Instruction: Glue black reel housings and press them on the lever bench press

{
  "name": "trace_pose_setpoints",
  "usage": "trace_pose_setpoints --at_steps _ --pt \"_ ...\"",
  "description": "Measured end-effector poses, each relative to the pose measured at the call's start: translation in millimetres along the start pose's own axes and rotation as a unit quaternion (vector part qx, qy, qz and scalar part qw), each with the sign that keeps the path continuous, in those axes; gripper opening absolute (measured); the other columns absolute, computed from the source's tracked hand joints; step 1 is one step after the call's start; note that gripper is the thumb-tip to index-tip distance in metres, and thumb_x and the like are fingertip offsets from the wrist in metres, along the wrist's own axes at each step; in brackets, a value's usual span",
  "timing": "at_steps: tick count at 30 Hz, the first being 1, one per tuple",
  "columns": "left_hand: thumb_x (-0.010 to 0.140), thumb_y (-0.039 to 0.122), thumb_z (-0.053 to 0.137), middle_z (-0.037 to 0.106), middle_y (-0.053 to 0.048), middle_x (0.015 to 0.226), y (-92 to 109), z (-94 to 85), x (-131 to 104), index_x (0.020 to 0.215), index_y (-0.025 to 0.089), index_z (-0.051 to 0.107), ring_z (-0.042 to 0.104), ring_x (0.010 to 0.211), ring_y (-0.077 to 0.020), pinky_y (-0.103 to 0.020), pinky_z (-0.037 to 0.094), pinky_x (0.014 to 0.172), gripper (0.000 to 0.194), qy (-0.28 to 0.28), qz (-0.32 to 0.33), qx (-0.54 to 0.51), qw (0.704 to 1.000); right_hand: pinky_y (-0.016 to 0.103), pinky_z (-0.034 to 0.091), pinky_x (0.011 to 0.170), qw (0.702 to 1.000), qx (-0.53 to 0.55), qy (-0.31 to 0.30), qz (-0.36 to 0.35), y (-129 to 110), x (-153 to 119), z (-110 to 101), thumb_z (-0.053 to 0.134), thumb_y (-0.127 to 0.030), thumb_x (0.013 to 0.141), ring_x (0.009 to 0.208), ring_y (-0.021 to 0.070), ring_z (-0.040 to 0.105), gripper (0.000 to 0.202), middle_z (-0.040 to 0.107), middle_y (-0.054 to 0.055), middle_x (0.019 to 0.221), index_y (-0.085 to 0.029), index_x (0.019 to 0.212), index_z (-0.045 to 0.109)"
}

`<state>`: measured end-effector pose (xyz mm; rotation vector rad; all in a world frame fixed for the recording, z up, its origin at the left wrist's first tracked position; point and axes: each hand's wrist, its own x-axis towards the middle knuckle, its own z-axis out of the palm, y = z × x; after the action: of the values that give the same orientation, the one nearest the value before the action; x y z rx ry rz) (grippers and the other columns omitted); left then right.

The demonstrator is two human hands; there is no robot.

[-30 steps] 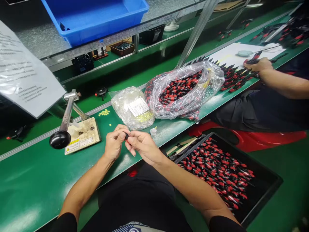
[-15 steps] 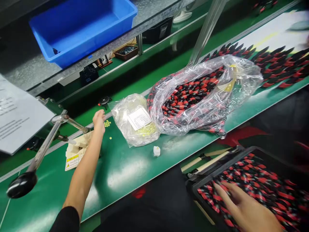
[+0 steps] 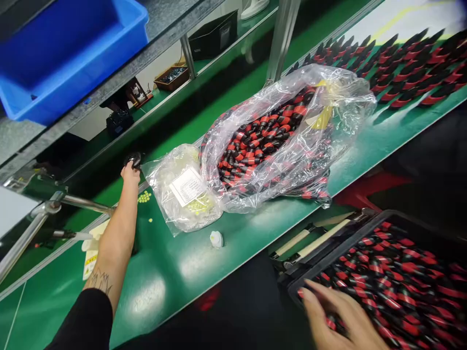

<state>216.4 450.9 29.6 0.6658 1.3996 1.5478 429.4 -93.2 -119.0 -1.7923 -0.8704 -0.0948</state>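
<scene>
My left hand (image 3: pixel 130 174) reaches across the green bench and has its fingers round a small dark round object (image 3: pixel 134 159), mostly hidden by the fingers. Over the black bin (image 3: pixel 292 287) at lower right is my right hand (image 3: pixel 339 311), its thumb and forefinger pinched together. A red tip of a small red-and-black part (image 3: pixel 300 292) shows at those fingertips. Many similar parts (image 3: pixel 397 277) fill the bin. Close to my left wrist lie several small yellow-green pieces (image 3: pixel 144 196). Below my left forearm is a cream fixture (image 3: pixel 90 260), partly covered.
A lever press (image 3: pixel 47 209) stands at left. On the bench are a clear bag with yellow-green pieces (image 3: pixel 182 189), a large bag of red-and-black parts (image 3: pixel 262 141) and a small white object (image 3: pixel 216 239). Rows of black-and-red parts (image 3: pixel 412 73) stand behind. A blue tub (image 3: pixel 73 82) sits above.
The view has shifted. My left hand has moved farther out and closed on the dark round object. My right hand has come from among the parts towards the bin's near left edge.
</scene>
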Motion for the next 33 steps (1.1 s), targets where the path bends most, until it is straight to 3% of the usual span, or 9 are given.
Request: trace_pose_setpoints --at_steps 3,8,11,14,17,22,26,29,33 --pt "0.093 0.006 0.064 0.072 -0.001 0.085 4 -54.7 -43 0.096 0.018 0.061 0.071 0.076 -0.0103 -0.023 0.058 0.078 0.012 -0.028 0.005 -0.043 0.999 0.039 0.06 0.077 0.996 0.043 -0.068 -0.048 -49 12 45 0.073 -0.038 0.095 0.097 0.0256 0.069 0.036 0.07 0.012 0.111 -0.022 0.127 0.068" --pt "0.075 0.015 0.089 0.079 -0.006 0.113 0 -217.0 -172 0.107 0.02 0.073 0.075 0.097 -0.0174 -0.026 0.061 0.084 0.036 -0.207 -0.008 -0.058 0.977 0.051 0.057 0.094 0.986 0.027 -0.158 -0.048 -89 9 102 0.071 -0.052 0.093 0.116 0.0328 0.064 0.064 0.062 0.019 0.131 -0.019 0.145 0.053" --pt "0.072 0.021 0.093 0.08 -0.008 0.113 -8 -307.9 -239 0.112 0.019 0.076 0.075 0.094 -0.0193 -0.028 0.063 0.08 0.043 -0.176 -0.098 -0.031 0.979 0.055 0.052 0.098 0.985 -0.03 -0.153 -0.076 -83 4 119 0.064 -0.052 0.097 0.114 0.0349 0.064 0.049 0.066 0.019 0.123 -0.017 0.131 0.06" --pt "0.071 0.022 0.095 0.08 -0.007 0.112 -18 -363.0 -270 0.111 0.02 0.076 0.075 0.096 -0.0194 -0.031 0.064 0.083 0.044 -0.069 -0.134 -0.056 0.987 0.055 0.051 0.095 0.984 -0.055 -0.133 -0.102 -73 5 128 0.064 -0.052 0.097 0.108 0.0369 0.064 0.043 0.068 0.019 0.114 -0.015 0.118 0.065" --pt "0.071 0.026 0.095 0.079 -0.006 0.115 -23 -391.5 -278 0.104 0.021 0.076 0.074 0.109 -0.0202 -0.033 0.059 0.099 0.039 0.006 -0.119 -0.111 0.987 0.052 0.051 0.091 0.982 -0.046 -0.138 -0.124 -73 11 133 0.073 -0.049 0.092 0.103 0.0371 0.065 0.033 0.069 0.016 0.103 -0.019 0.107 0.067" --pt "0.081 0.045 0.087 0.078 -0.012 0.101 -9 -444.9 -283 0.099 0.018 0.077 0.076 0.094 -0.0258 -0.038 0.062 0.085 0.034 -0.094 -0.209 0.015 0.973 0.047 0.055 0.092 0.969 0.053 -0.238 -0.037 -93 16 118 0.068 -0.034 0.098 0.106 0.032 0.071 0.016 0.074 0.011 0.115 -0.03 0.113 0.071" --pt "0.084 0.042 0.084 0.071 -0.006 0.085 11 -485.6 -261 0.091 0.02 0.079 0.067 0.082 -0.0206 -0.028 0.057 0.074 0.024 -0.007 0.008 0.254 0.967 0.043 0.061 0.084 0.901 0.15 -0.401 0.07 -119 -1 99 0.075 -0.042 0.092 0.099 0.0287 0.076 0.03 0.078 0.009 0.107 -0.027 0.115 0.064" --pt "0.083 0.032 0.085 0.072 -0.01 0.118 23 -479.7 -218 0.108 0.021 0.079 0.064 0.118 -0.0256 -0.03 0.053 0.101 0.028 -0.033 0.094 0.272 0.957 0.033 0.057 0.062 0.827 0.225 -0.498 0.133 -145 -21 102 0.077 -0.044 0.089 0.072 0.0215 0.074 0.044 0.076 0.003 0.085 -0.026 0.12 0.053" --pt "0.073 0.022 0.092 0.075 -0.014 0.113 29 -441.5 -166 0.124 0.014 0.072 0.072 0.105 -0.028 -0.032 0.059 0.086 0.056 -0.212 -0.127 0.192 0.95 0.026 0.042 0.05 0.807 0.322 -0.464 0.172 -177 -33 121 0.078 -0.05 0.085 0.054 0.0124 0.055 0.04 0.063 -0.003 0.074 -0.024 0.108 0.059"
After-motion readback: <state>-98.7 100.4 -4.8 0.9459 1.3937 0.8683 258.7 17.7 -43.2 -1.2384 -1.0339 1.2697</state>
